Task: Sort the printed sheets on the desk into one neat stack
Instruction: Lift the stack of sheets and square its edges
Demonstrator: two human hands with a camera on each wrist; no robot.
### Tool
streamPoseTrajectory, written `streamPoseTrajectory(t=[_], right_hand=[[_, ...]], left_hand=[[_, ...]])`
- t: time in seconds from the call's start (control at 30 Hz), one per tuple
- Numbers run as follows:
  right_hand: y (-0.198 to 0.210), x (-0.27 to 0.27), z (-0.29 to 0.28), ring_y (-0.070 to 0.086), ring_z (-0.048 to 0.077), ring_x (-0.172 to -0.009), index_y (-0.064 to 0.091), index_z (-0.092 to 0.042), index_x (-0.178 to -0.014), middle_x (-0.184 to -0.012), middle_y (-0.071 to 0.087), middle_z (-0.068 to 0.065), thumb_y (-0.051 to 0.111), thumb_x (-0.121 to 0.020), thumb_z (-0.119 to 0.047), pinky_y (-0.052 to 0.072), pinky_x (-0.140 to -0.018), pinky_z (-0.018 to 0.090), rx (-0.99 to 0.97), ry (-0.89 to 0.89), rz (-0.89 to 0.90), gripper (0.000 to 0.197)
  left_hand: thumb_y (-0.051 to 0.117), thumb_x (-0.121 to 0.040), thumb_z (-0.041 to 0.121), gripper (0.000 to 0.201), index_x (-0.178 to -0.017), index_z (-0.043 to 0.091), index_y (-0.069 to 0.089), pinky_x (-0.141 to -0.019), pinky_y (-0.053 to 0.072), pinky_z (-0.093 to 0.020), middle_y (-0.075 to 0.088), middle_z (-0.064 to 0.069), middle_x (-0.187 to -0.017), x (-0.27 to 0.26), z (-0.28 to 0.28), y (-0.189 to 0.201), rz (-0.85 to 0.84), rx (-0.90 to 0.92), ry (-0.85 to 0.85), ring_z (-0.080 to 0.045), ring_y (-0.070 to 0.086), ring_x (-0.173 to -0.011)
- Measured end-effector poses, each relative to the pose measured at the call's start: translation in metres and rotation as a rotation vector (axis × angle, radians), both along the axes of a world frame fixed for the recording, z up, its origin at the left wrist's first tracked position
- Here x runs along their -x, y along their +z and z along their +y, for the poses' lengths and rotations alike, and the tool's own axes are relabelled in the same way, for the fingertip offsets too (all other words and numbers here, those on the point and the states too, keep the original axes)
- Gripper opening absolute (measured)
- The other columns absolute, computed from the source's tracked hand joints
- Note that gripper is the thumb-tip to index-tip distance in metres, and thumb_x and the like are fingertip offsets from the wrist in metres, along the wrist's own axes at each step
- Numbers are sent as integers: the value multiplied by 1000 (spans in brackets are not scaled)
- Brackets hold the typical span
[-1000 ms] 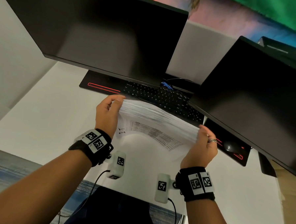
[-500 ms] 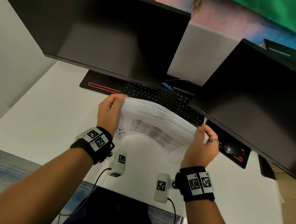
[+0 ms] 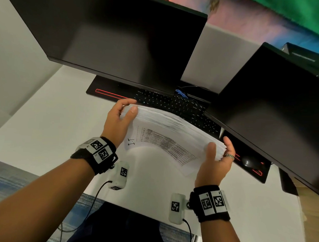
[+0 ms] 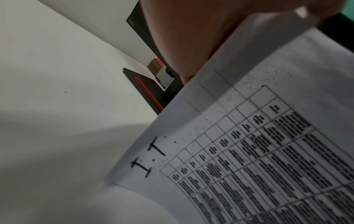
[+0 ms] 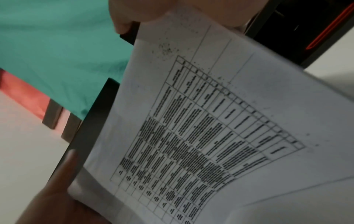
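A thick stack of printed sheets (image 3: 173, 129) is held up above the white worktop (image 3: 43, 129), near the person and in front of the black keyboard (image 3: 176, 105); the left hand (image 3: 118, 122) grips its left end, thumb laid over the top edge and fingers (image 3: 125, 102) curled round the far side; the right hand (image 3: 214, 160) grips the right end, thumb on the near face and fingers (image 3: 229, 145) wrapped behind, a ring on one of them; the lowest sheet bows down toward the worktop. No box, tray or folder shows, so the sheets sit in the hands alone. The near face carries a printed table of ruled cells; its text is too blurred to read; beside the table's left corner stand handwritten marks that look like "I.T" (image 4: 148, 157), seen upside down. Two dark monitors (image 3: 122, 37) stand behind the keyboard; a mouse (image 3: 249, 161) lies on a black mat with red trim at the right.
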State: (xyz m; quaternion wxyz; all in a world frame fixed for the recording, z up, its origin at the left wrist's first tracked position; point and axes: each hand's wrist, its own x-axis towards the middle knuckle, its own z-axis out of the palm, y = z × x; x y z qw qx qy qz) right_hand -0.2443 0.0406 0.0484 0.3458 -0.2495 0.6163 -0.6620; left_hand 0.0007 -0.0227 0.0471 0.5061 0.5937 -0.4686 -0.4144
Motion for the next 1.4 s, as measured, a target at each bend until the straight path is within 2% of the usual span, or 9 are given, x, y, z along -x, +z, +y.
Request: streamPoseTrajectory(t=[0.1,0.27,0.43,0.63,0.8,0.93,1.1,1.23,1.4], right_hand=[[-7,13,5,66,7,-95,44,-25,-139,-117,58,-4,82,-72,-1,57,-72,18,-58,136,-16,81],[0,22,1,72,16,-88,67,-19,-94,-93,72,-1,84,-70,1,57,-67,17,-138,210,20,35],[1,32,7,69,1,-84,61,-24,-108,-100,65,-4,82,-65,13,58,-71,20,-89,321,54,61],[-2,31,4,61,18,-103,57,-38,-118,-115,58,2,86,-61,11,57,-73,19,-142,394,72,80],[6,26,5,67,8,-89,59,-21,-128,-105,63,-1,75,-78,5,57,-71,20,-55,277,-24,59],[4,17,6,62,31,-111,67,-31,-112,-119,63,11,68,-82,-24,54,-94,49,-73,162,-19,31],[9,12,2,62,1,-93,67,-22,-108,-103,63,-3,58,-95,-15,51,-82,19,-37,84,-2,17],[8,10,1,55,15,-120,68,-18,-113,-108,63,-11,53,-97,-8,42,-106,32,-42,-11,1,25],[9,8,0,59,-4,-84,67,-18,-116,-82,63,-22,52,-97,-8,47,-91,21,-57,-67,5,25]], left_hand=[[81,-79,13,50,-122,23,56,-68,58,-19,61,6,-108,-12,2,-2,-19,-71,-132,4,66,-85],[84,-74,16,20,-84,14,67,-63,53,-19,69,4,-81,-18,2,4,-171,-47,-139,2,63,-68],[96,-56,16,64,-109,29,62,-78,55,-17,66,12,-110,-32,18,1,-168,-77,-448,-2,64,-100],[92,-62,8,54,-101,31,63,-69,62,-31,65,6,-102,-28,28,-8,-36,-89,-404,-10,66,-94],[83,-66,38,47,-107,31,61,-74,58,-26,64,12,-103,-28,30,-5,43,-34,-291,-10,63,-93],[63,-81,45,43,-111,15,61,-71,50,-13,63,10,-103,-14,37,0,44,50,-192,1,62,-87],[54,-94,22,24,-114,11,60,-75,49,-10,68,3,-109,-8,42,0,18,101,-109,2,63,-93],[49,-99,20,25,-115,10,64,-85,49,-14,72,1,-115,-5,42,1,21,109,-71,-7,64,-103],[47,-101,16,25,-115,14,68,-98,49,-28,72,1,-119,-4,39,3,41,95,-40,-16,64,-113]])
